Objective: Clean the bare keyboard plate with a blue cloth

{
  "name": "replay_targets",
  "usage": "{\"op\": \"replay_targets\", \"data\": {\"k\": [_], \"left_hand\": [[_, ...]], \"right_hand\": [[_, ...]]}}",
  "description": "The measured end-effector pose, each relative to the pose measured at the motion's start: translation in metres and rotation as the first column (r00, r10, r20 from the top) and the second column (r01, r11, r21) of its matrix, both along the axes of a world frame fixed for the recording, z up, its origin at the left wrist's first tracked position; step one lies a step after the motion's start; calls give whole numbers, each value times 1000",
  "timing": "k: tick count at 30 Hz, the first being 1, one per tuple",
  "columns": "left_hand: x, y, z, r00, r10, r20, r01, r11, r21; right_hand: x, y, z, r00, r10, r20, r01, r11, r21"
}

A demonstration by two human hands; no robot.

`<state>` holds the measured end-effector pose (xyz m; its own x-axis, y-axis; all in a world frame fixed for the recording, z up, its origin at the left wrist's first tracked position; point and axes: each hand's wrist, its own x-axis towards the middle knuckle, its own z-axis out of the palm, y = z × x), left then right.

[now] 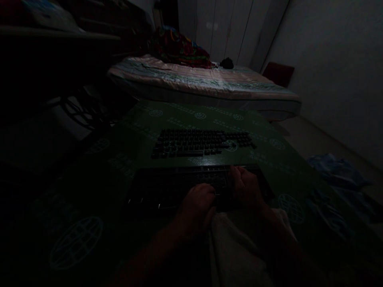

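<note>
In dim light, a black keyboard base (167, 187) with its keycaps off lies across the green table. Curled over its near edge, my left hand (197, 205) has its fingers together on the keyboard's middle and its thumb low at the front. My right hand (247, 187) is closed in a pinch over the right part of the keyboard; whatever its fingertips hold is too dark to make out. Beyond the base, loose black keycaps (191, 139) are laid out in keyboard order on the table.
The green tabletop (74, 203) carries printed globe marks. A light cloth (239, 247) lies at the near side under my right forearm. Behind the table is a bed (209, 85) with a red patterned blanket (182, 48). Dark clothes or fabric (335, 171) lie at the right.
</note>
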<state>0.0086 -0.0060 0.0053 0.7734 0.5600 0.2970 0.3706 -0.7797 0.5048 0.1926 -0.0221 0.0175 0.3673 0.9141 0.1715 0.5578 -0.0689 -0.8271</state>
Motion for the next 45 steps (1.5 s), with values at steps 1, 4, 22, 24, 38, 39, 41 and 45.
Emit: {"op": "replay_targets", "data": {"k": [1, 4, 22, 24, 38, 39, 41, 45], "left_hand": [[0, -1, 2, 1000, -6, -29, 6, 1000, -2], [4, -2, 9, 995, 2, -96, -3, 1000, -15], [32, -2, -8, 994, 100, 36, -97, 991, -88], [32, -2, -8, 994, 100, 46, -96, 991, -93], [33, -5, -11, 992, 123, -3, -123, 991, -49], [34, -5, -11, 992, 128, -7, -128, 990, -56], [35, -5, -11, 990, 139, -24, -140, 987, -77], [36, -4, -6, 988, 144, -47, -149, 979, -139]], "right_hand": [[-1, 1, 0, 1000, 3, 19, -3, 1000, 0], [-3, 3, -1, 998, 29, 52, -29, 1000, 2], [-10, 1, -10, 994, 77, -79, -81, 996, -39], [-11, 0, -12, 992, 65, -107, -68, 997, -31], [-13, 1, -4, 952, -28, -306, 18, 999, -37], [-13, 1, -3, 941, -45, -334, 30, 998, -51], [-14, 1, -3, 918, -86, -386, 62, 995, -73], [-15, 2, -1, 899, -118, -422, 103, 993, -59]]}}
